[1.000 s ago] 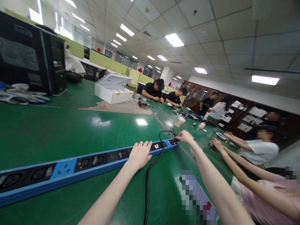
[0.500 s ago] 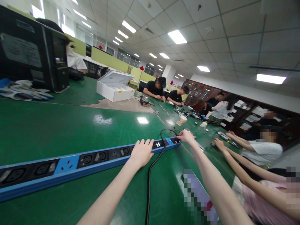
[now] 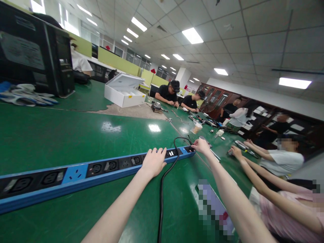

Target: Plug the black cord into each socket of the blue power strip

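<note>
A long blue power strip (image 3: 101,178) with black and blue sockets lies slantwise across the green table. My left hand (image 3: 154,162) holds it from above, fingers over the top and thumb on the near side. At the strip's far end, my right hand (image 3: 201,146) is closed in a pinch on a black plug (image 3: 191,146), largely hidden by the fingers. A black power cord (image 3: 162,189) loops from there over the strip beside my left hand and runs down toward me. Whether the plug is fully seated cannot be seen.
A computer tower (image 3: 35,57) and gloves (image 3: 27,94) are at the left. Behind the strip stands an open white box (image 3: 124,92). A cup (image 3: 196,127) and tools lie farther along; a pixelated flat object (image 3: 215,209) lies near my right forearm. Other people sit along the table's right side.
The view has shifted slightly. My hands stay in the same places on the strip and the plug. At the far right, a person in black has moved.
</note>
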Demonstrator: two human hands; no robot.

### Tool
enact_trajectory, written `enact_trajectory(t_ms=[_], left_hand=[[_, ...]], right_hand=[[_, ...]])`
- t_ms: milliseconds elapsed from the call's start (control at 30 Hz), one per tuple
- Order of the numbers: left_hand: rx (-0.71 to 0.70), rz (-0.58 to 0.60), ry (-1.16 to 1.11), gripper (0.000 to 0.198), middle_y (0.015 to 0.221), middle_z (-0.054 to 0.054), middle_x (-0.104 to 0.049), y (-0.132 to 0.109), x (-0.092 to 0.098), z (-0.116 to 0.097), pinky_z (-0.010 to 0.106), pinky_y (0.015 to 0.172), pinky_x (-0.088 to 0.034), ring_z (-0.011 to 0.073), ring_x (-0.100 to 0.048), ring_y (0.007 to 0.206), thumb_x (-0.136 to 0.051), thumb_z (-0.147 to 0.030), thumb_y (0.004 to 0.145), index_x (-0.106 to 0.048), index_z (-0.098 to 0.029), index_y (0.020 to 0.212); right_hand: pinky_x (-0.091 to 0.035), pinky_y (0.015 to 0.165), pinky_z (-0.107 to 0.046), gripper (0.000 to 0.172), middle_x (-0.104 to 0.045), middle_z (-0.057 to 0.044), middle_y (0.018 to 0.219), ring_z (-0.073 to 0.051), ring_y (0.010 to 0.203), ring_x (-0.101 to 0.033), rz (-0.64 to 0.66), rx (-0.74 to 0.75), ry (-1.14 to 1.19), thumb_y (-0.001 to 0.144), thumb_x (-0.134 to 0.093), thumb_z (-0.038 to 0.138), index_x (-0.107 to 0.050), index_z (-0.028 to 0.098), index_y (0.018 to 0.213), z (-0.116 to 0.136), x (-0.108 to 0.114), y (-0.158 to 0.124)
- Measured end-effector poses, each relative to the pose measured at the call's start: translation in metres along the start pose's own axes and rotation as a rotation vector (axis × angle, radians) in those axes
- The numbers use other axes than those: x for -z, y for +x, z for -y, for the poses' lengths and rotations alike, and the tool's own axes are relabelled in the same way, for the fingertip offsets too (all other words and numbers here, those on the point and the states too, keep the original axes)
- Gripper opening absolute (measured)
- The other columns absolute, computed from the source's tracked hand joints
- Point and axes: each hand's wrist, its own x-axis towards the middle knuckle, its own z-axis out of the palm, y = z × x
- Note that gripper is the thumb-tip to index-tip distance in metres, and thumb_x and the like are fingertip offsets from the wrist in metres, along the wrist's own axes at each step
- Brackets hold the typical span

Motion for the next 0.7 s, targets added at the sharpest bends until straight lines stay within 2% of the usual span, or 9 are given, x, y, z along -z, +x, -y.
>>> enact_trajectory(t_ms=[233,367,567,700], left_hand=[[-0.001,-0.003,-0.004,0.066,0.139,0.015,-0.059,0.000,0.001,0.000,0.047,0.100,-0.040,0.0342,-0.055,0.120,-0.059,-0.041,0.092,-0.040,-0.021,0.152],[0.007,0.000,-0.003,0.066,0.141,0.015,-0.059,0.000,0.001,0.000,0.047,0.102,-0.040,0.0344,-0.054,0.122,-0.058,-0.042,0.093,-0.040,-0.022,0.153],[0.000,-0.004,-0.006,0.067,0.140,0.016,-0.059,0.000,0.001,-0.001,0.047,0.102,-0.039,0.0349,-0.054,0.122,-0.059,-0.041,0.092,-0.039,-0.021,0.153],[-0.002,-0.010,-0.007,0.067,0.138,0.017,-0.059,0.000,0.000,-0.001,0.048,0.100,-0.039,0.0354,-0.055,0.120,-0.059,-0.040,0.092,-0.039,-0.020,0.153]], right_hand=[[-0.050,0.075,-0.026,0.021,-0.076,-0.006,0.082,-0.021,0.084,-0.071,0.029,0.036,-0.003,0.072,-0.080,0.042,-0.080,0.024,0.083,0.000,0.002,0.003],[-0.050,0.077,-0.027,0.023,-0.077,-0.007,0.090,-0.022,0.090,-0.070,-0.001,0.023,-0.006,0.077,-0.076,0.043,-0.079,0.024,0.089,-0.001,0.000,0.001],[-0.051,0.078,-0.029,0.021,-0.076,-0.008,0.086,-0.023,0.089,-0.071,0.005,0.013,-0.013,0.075,-0.078,0.043,-0.079,0.024,0.085,0.003,-0.001,-0.002],[-0.051,0.079,-0.033,0.025,-0.075,-0.011,0.094,-0.026,0.092,-0.071,-0.062,-0.028,-0.044,0.081,-0.073,0.045,-0.077,0.024,0.093,0.007,-0.008,-0.010]])
